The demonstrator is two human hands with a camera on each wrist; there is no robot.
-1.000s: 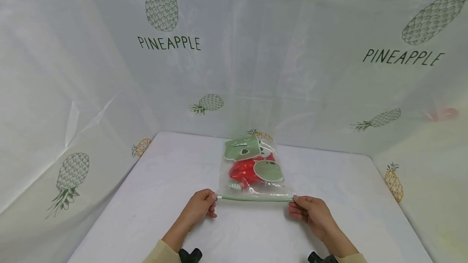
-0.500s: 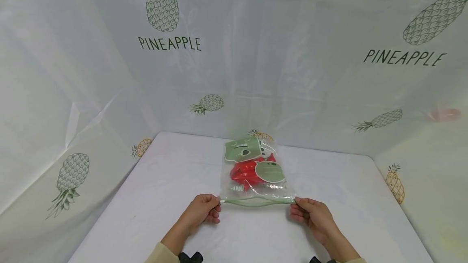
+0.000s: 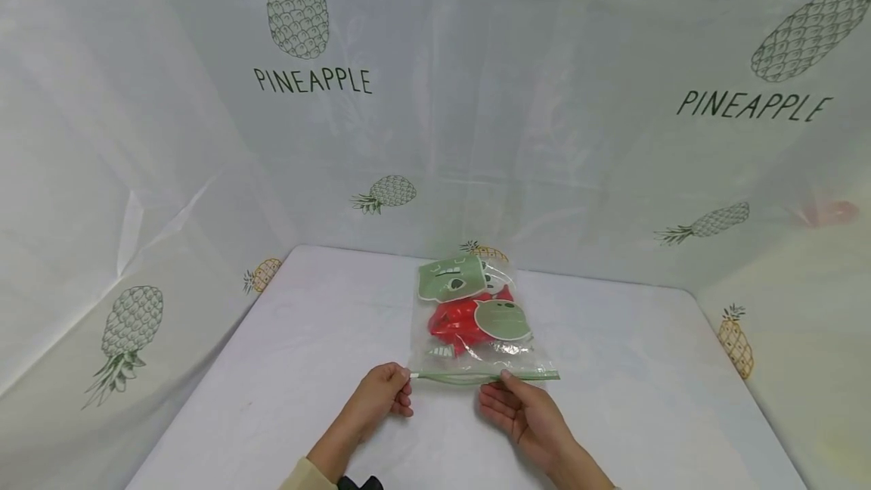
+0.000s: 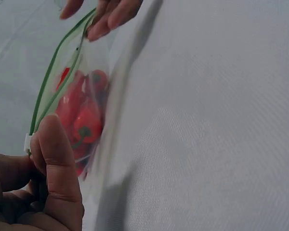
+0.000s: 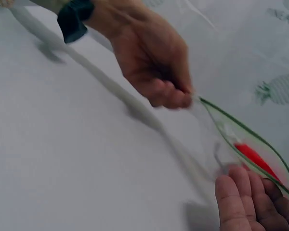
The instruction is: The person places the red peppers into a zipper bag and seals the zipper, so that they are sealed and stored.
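Observation:
A clear zip bag (image 3: 502, 321) with green cartoon prints lies on the table, its green-edged mouth toward me. Inside are several red peppers (image 4: 86, 122), one showing a green stem. At the mouth's left end sits a white slider (image 4: 28, 143); my left hand (image 3: 382, 393) pinches that corner between thumb and fingers. The two green edges (image 5: 253, 132) bow apart, so the mouth is partly open. My right hand (image 3: 522, 413) is at the mouth, right of its middle, with fingers extended below the near edge and the thumb over it, apart from the fingers.
The white tabletop (image 3: 306, 324) extends around the bag. A pale pineapple-print curtain (image 3: 510, 134) stands behind the table and along both sides. A dark strap (image 5: 74, 19) is round the left wrist.
My right hand has let go of the bag's right corner and moved left along the mouth. The green edges have parted. The left hand has kept its hold on the slider end.

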